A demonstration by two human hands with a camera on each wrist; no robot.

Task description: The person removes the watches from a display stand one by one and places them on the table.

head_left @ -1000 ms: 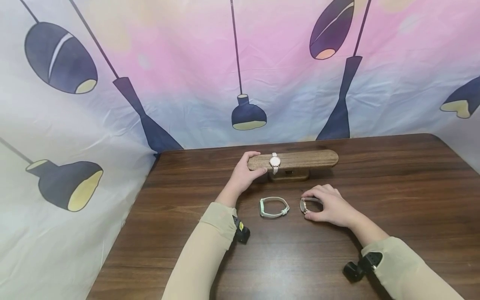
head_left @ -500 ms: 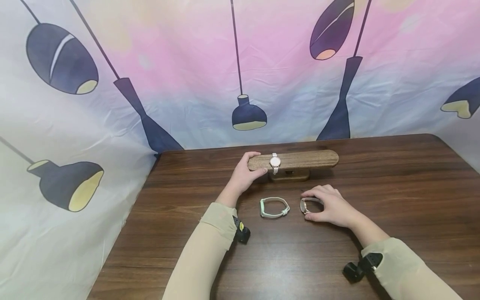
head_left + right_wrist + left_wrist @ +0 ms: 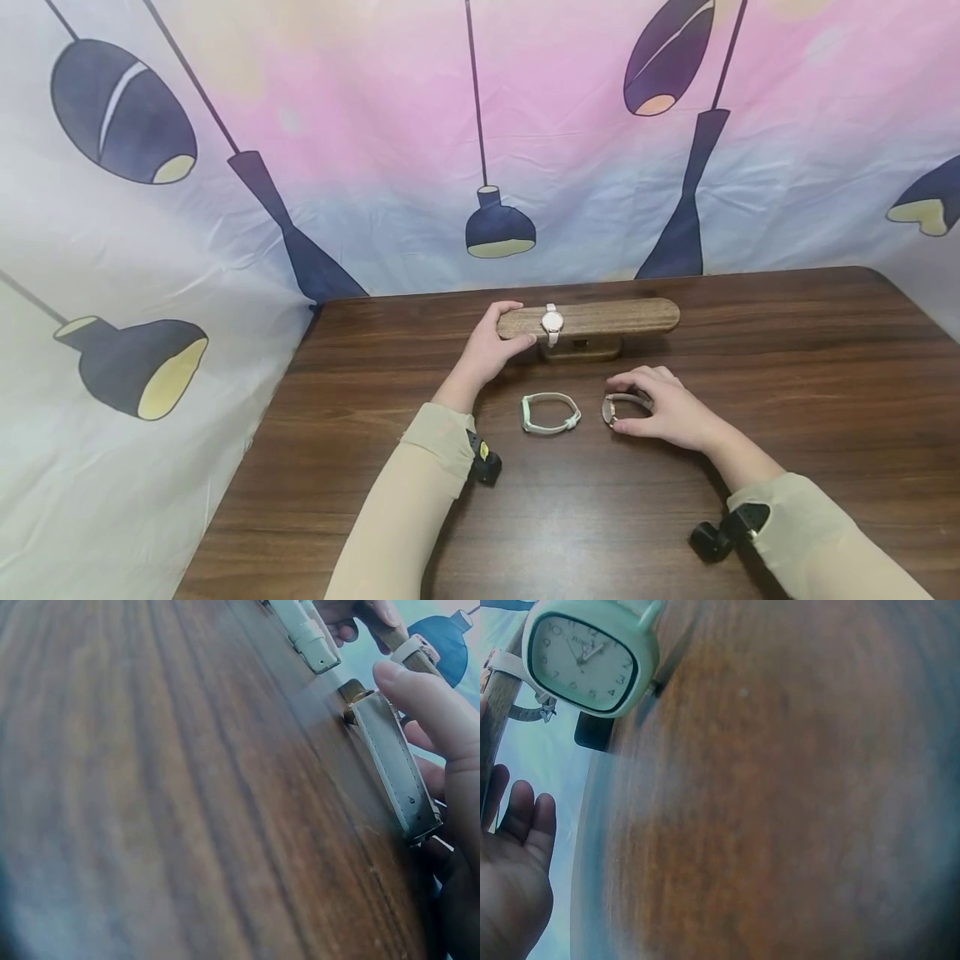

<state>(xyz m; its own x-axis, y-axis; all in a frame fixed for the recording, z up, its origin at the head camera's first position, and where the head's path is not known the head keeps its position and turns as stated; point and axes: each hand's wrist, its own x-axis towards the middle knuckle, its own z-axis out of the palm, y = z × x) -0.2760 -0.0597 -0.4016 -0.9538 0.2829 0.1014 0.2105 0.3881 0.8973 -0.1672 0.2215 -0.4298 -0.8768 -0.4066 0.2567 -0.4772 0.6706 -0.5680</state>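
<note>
My left hand grips the left end of a wooden watch stand, thumb along its front side and fingers behind. A white-strapped wristwatch is fastened around the bar near that hand. On the table in front of the stand lies a mint green watch, buckled in a loop; its squarish dial shows in the left wrist view. To its right, my right hand pinches another buckled wristwatch between thumb and fingers. This one stands on its strap edge, a pale stitched strap showing in the right wrist view.
The dark wooden table reaches back to a fabric backdrop printed with hanging lamps. Black wrist cameras are strapped over both sleeves, low above the tabletop.
The head view has shifted very slightly. My right thumb and fingers have shifted a little at the wristwatch, while my left hand keeps its grip on the stand.
</note>
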